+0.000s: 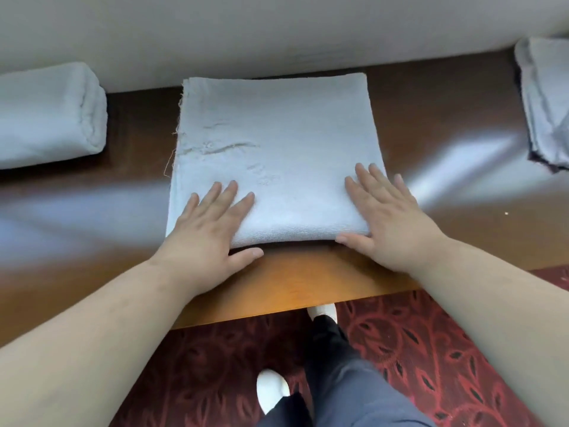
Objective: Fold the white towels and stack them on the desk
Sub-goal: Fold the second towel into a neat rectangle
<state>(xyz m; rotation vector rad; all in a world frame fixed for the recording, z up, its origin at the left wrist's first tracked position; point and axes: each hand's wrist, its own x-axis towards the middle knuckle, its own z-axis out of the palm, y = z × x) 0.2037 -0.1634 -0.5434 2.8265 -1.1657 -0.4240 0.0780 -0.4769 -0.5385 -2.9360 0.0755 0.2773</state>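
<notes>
A white towel [277,143], folded into a flat square, lies in the middle of the brown wooden desk [431,124], its far edge against the wall. My left hand [209,232] rests flat on its near left corner, fingers straight, thumb on the desk by the folded edge. My right hand [391,220] lies flat on the near right corner in the same way. A folded, rolled white towel [49,115] sits at the desk's far left. Another white towel [545,100] lies loosely bunched at the far right, partly out of frame.
A pale wall [277,32] runs along the desk's back edge. The desk's front edge [277,303] is close to my body. Below it are a red patterned carpet [431,349], my dark trousers and white shoes.
</notes>
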